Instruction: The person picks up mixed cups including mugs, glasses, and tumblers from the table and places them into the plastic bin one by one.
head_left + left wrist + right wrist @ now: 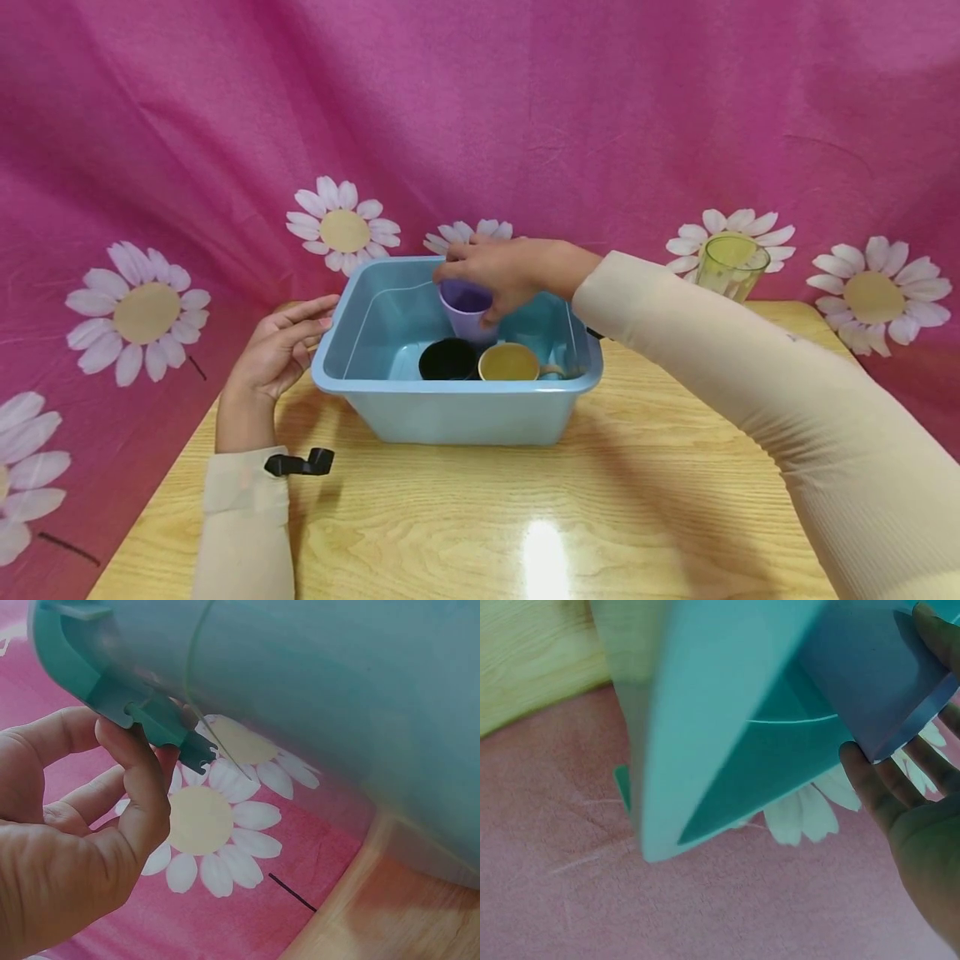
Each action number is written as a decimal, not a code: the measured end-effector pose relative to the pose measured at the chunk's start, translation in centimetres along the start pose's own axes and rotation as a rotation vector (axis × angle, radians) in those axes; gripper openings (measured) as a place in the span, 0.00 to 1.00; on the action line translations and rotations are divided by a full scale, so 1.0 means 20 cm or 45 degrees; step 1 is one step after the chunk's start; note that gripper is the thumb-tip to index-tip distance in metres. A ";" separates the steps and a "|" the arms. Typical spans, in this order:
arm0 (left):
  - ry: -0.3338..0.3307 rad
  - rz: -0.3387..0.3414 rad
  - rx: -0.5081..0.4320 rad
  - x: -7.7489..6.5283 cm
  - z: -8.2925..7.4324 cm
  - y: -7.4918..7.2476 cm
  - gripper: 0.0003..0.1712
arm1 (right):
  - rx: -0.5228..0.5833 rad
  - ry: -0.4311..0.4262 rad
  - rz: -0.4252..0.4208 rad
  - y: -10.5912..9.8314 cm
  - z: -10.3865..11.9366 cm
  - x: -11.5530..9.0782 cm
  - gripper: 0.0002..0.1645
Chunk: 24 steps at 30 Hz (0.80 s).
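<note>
My right hand [501, 271] grips a purple plastic cup [471, 321] by its rim, inside the light blue basin [457, 410]. In the right wrist view, fingers and thumb spread around the rim of that cup [877, 667]. Near the basin's front wall stand a black cup [447, 360] and a yellowish mug [508, 363] with its handle to the right. At the basin's left end, my left hand [273, 346] holds the rim with thumb and fingers. The left wrist view shows these fingers on the basin's handle [161, 727].
A greenish clear glass [731, 265] stands at the back right of the wooden table [450, 517], partly behind my right sleeve [697, 358]. A pink cloth with daisies [480, 108] hangs behind the table.
</note>
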<state>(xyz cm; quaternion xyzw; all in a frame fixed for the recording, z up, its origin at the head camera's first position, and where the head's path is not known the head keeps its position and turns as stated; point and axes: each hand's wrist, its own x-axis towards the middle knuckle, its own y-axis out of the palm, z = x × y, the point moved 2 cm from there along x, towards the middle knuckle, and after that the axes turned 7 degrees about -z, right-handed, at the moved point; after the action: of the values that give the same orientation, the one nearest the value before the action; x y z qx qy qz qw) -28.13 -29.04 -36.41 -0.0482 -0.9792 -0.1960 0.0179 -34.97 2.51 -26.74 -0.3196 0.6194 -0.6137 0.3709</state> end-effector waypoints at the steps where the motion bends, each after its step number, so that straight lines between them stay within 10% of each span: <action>1: -0.006 -0.003 -0.001 0.00 0.00 0.00 0.19 | 0.002 0.003 0.001 0.01 0.00 0.00 0.52; 24: -0.024 -0.014 -0.010 0.00 0.00 0.00 0.19 | -0.002 -0.074 -0.001 0.11 -0.05 -0.01 0.51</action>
<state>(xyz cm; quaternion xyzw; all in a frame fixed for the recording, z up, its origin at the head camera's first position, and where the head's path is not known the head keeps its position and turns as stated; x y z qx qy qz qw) -28.12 -29.00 -36.45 -0.0447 -0.9788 -0.1995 0.0075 -35.61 3.19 -28.99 -0.3380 0.6088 -0.6037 0.3881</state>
